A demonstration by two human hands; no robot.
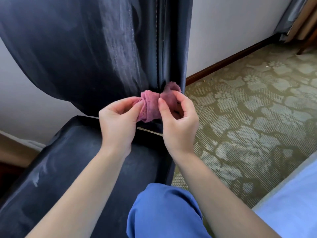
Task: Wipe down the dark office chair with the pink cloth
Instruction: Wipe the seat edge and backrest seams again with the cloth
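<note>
Two hands hold the crumpled pink cloth (151,104) in front of the dark leather office chair (82,54), low by its back. The left hand (118,117) pinches one end, the right hand (178,115) pinches the other. Green flowered carpet (248,109) lies beside.

Bare forearms (89,182); blue trousers (164,212) at knee
</note>
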